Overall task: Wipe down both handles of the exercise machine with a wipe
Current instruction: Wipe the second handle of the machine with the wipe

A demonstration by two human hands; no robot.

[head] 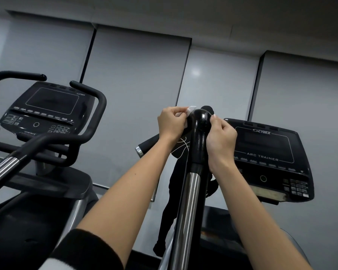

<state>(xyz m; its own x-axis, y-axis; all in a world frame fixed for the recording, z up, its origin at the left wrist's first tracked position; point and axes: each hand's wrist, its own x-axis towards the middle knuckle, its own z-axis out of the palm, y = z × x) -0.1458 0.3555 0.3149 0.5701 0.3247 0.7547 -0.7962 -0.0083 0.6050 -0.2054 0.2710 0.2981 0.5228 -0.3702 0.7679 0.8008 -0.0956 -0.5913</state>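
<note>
Head cam, looking up at the top of the machine. Fingers (176,112) of the left hand (171,123) are pinched tight on a small white wipe (191,109), bunched up and pressed against the upper left side of the black handle (200,123), right at the rounded knob. Only a little corner of wipe sticks out past the fingertips. The right hand (221,138) is curled round the right side of the same handle just under the knob, thumb tip on the knob. Looks like it's steadying it. Can't see any wipe in that hand.

Below the hands the handle drops into a shiny tube (190,191). The console (265,151) sits just off to the right. A second grip (147,146) pokes out low left behind the left wrist. I'd guess that's the other handle, and it doesn't look wiped yet, though honestly I can't tell.

What could go wrong, my guesses:
- The wipe is so scrunched that it only touches a small patch, so the back and right side of the knob could get missed.
- With such a small pinch on a glossy round surface, the wipe could slide out and drop.
- These arms swing, so if the right hand eases off, the handle may move away mid-wipe.
- Easy to forget the second grip entirely.
</note>
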